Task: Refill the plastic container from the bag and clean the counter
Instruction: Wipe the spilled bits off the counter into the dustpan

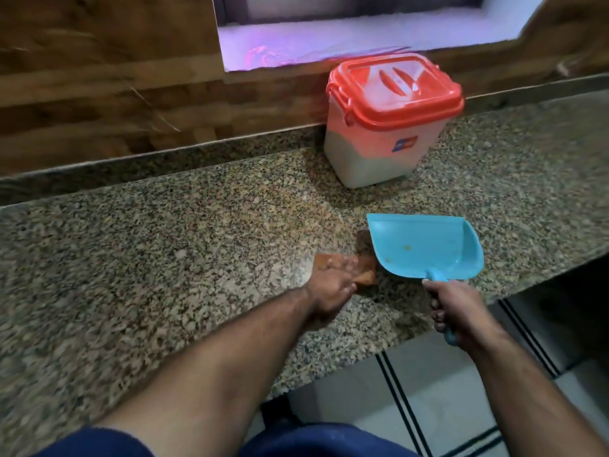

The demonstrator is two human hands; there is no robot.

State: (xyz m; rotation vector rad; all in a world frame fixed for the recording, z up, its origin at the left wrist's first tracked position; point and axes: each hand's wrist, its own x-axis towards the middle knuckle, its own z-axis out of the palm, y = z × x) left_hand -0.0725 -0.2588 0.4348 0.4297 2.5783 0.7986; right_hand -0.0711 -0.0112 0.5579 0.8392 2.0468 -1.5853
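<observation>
A translucent plastic container (382,140) with a red lid (395,90) shut on it stands at the back of the speckled granite counter (164,258), filled about halfway with pale contents. My right hand (461,311) grips the handle of a blue dustpan (425,247) whose mouth rests on the counter, facing left. A few crumbs lie in the pan. My left hand (329,285) presses a brown brush or cloth (329,262) against the counter right beside the pan's lip; motion blur hides what it is. No bag is in view.
A wood-panelled wall (99,77) rises behind the counter, with a bright window ledge (362,37) above the container. The counter's front edge runs diagonally at the lower right, with a tiled floor (428,390) below it.
</observation>
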